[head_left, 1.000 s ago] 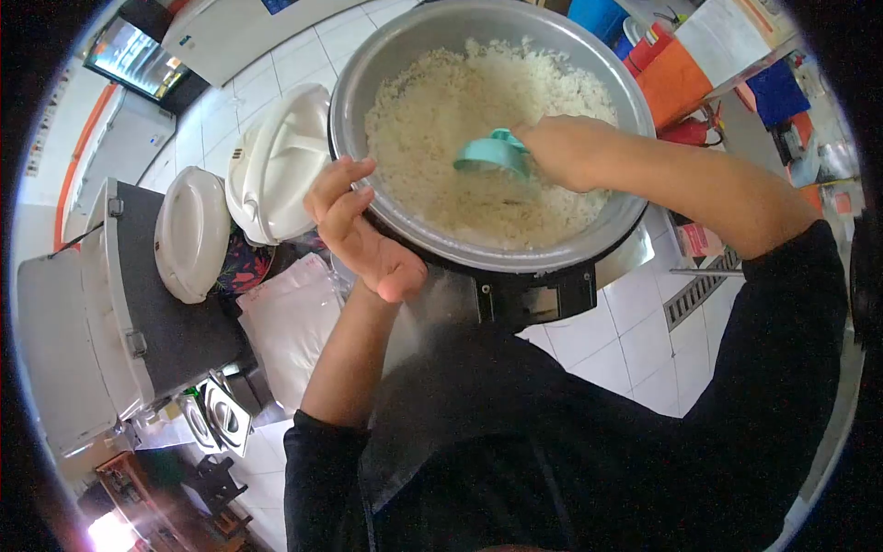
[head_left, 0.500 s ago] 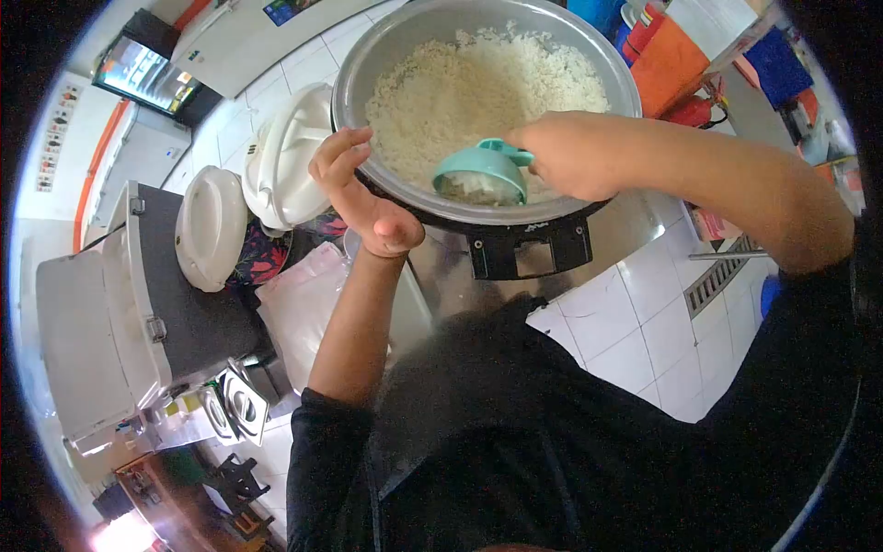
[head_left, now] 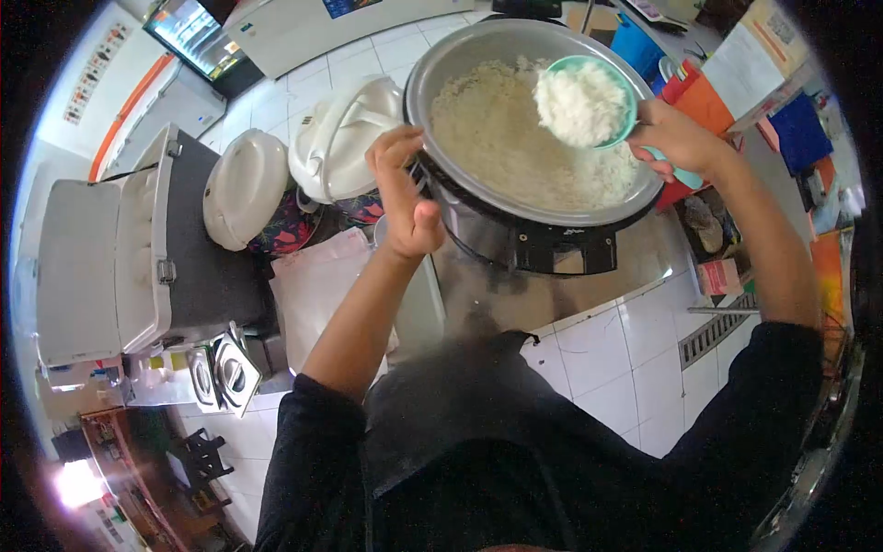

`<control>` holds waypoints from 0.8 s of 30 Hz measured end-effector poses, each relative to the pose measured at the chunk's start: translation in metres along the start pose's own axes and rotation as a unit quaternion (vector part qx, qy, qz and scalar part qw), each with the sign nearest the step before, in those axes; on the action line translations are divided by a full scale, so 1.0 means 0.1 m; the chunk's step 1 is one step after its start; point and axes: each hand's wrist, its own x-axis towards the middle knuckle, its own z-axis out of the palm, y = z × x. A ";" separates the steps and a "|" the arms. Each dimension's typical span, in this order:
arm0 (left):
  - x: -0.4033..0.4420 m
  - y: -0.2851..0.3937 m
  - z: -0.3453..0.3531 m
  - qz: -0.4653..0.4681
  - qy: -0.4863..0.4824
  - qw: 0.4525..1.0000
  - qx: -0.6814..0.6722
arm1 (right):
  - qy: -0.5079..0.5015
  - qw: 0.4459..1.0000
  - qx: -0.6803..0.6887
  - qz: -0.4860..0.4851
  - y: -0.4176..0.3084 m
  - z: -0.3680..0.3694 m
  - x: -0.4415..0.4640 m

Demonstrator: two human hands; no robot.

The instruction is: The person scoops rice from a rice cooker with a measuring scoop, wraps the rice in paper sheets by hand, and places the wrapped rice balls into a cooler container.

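My right hand (head_left: pixel 678 143) grips the handle of a pale green scoop (head_left: pixel 631 108). A heaped mound of white cooked rice (head_left: pixel 581 104) fills the scoop, which is held over the right part of a large grey pot (head_left: pixel 425 87). More rice (head_left: pixel 501 138) lies inside the pot. My left hand (head_left: pixel 407 198) is at the pot's left rim, fingers bent towards it and thumb apart; no object shows in its palm. Whether the fingertips press on the rim is hard to make out. The pot sits in a black-rimmed cooker (head_left: pixel 566 253) with a bracket at its front.
Two lidded containers (head_left: pixel 244 189) with floral sides stand to the left, near an opened grey cool box (head_left: pixel 212 239). Pinkish plastic sheets (head_left: pixel 322 276) lie by my left forearm. Metal lids (head_left: pixel 237 373) are lower left. An orange-red box (head_left: pixel 704 101) stands at right.
My right hand has lifted the scoop out of the rice and turned it up, now heaped. The view has shifted, so the pot appears farther right. My left hand stays by the rim.
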 end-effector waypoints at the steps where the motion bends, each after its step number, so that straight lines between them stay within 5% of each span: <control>1: -0.08 0.00 -0.21 0.000 -0.019 1.000 0.023 | 0.004 0.998 0.056 -0.018 -0.03 0.06 -0.05; 7: -1.07 -0.13 -2.01 -0.115 -0.173 0.953 0.220 | -0.017 0.981 0.187 -0.047 -0.39 0.98 -0.30; 11: -1.85 -0.13 -3.29 -0.377 -0.329 0.780 0.375 | -0.087 0.971 0.215 -0.055 -0.64 1.97 -0.18; 13: -2.04 -0.02 -3.65 -0.398 -0.403 0.727 0.389 | -0.018 0.955 0.297 -0.007 -0.89 2.51 -0.17; 15: -2.05 0.05 -3.81 -0.449 -0.473 0.667 0.360 | -0.111 0.938 0.324 -0.053 -0.79 3.09 -0.03; 20: -2.41 -0.10 -4.02 -0.430 -0.473 0.694 0.332 | -0.279 0.866 0.414 0.003 -0.86 4.40 0.44; 23: -2.60 -0.14 -4.07 -0.404 -0.479 0.709 0.322 | -0.227 0.899 0.374 -0.037 -0.71 4.94 0.81; 24: -2.62 -0.13 -4.06 -0.400 -0.483 0.707 0.326 | -0.146 0.955 0.247 -0.077 -0.77 5.05 0.87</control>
